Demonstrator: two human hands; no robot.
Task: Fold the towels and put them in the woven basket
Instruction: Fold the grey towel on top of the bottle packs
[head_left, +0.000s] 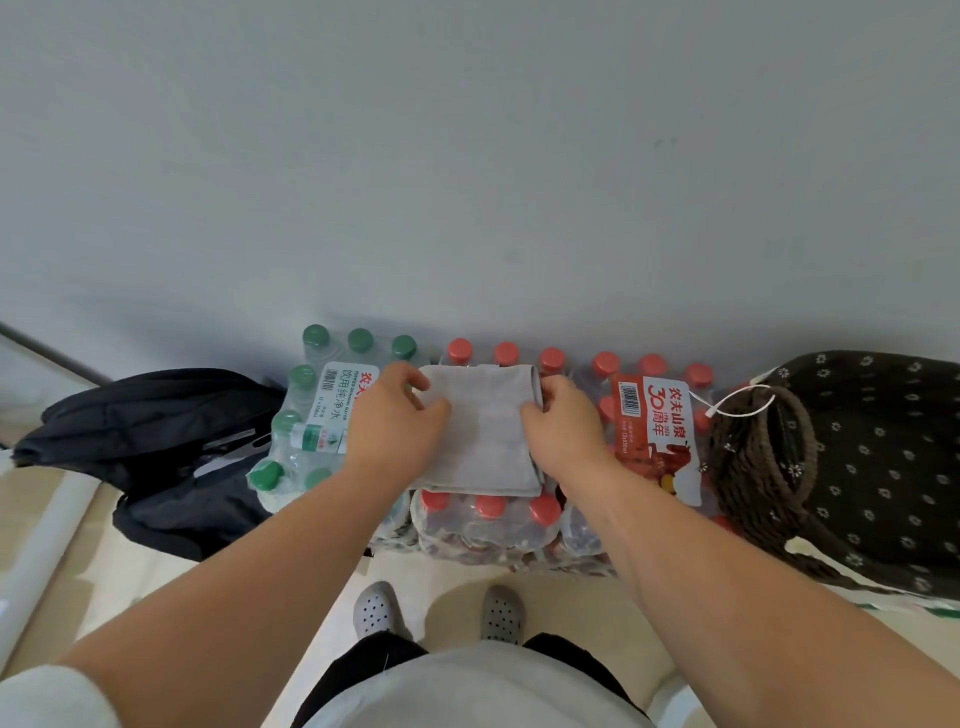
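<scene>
A grey towel (483, 431), folded into a rectangle, lies on top of shrink-wrapped packs of red-capped bottles (488, 519). My left hand (397, 415) holds its left edge, fingers curled at the far left corner. At the towel's right edge my right hand (563, 421) pinches the far right corner, where the cloth curls up. The woven basket (748, 467), dark brown with a rope handle, stands at the right beside the packs. Its inside is not visible.
A pack of green-capped bottles (306, 415) sits left of the red-capped ones, against a grey wall. A black bag (156, 436) lies on the floor at the left. A dark flower-patterned cloth (883, 457) covers something behind the basket. My feet in grey shoes (436, 613) stand on the beige floor.
</scene>
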